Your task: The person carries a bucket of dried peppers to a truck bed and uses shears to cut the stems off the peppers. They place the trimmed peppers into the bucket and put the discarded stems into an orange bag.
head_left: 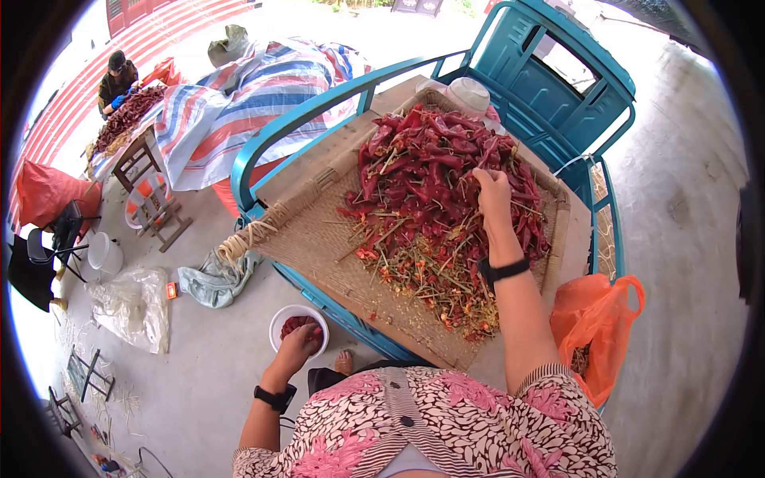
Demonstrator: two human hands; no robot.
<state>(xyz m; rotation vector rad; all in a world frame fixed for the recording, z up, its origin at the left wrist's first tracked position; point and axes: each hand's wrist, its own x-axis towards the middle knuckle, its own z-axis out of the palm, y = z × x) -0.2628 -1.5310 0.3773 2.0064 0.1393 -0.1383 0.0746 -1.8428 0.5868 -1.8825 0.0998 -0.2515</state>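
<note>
A heap of dried red chili peppers (pixel 434 147) lies on a woven mat (pixel 307 227) spread over the bed of a teal cargo vehicle. My right hand (pixel 494 191) reaches into the right side of this heap, thumb and fingers pinched on a chili pepper. Down to the left, my left hand (pixel 300 342) is over the rim of a white bucket (pixel 276 328) that holds red chilies. Its fingers are curled, with red chili showing by the fingertips; how many it holds is hidden. Broken stems and yellow seeds (pixel 446 295) cover the mat below the heap.
An orange plastic bag (pixel 602 319) hangs at the vehicle's right side. A teal rail (pixel 303 119) borders the bed. Clear plastic (pixel 135 307), a greenish sack (pixel 215 279) and a wooden chair (pixel 143 171) are on the left floor. Another person (pixel 118 80) sits by more chilies at far left.
</note>
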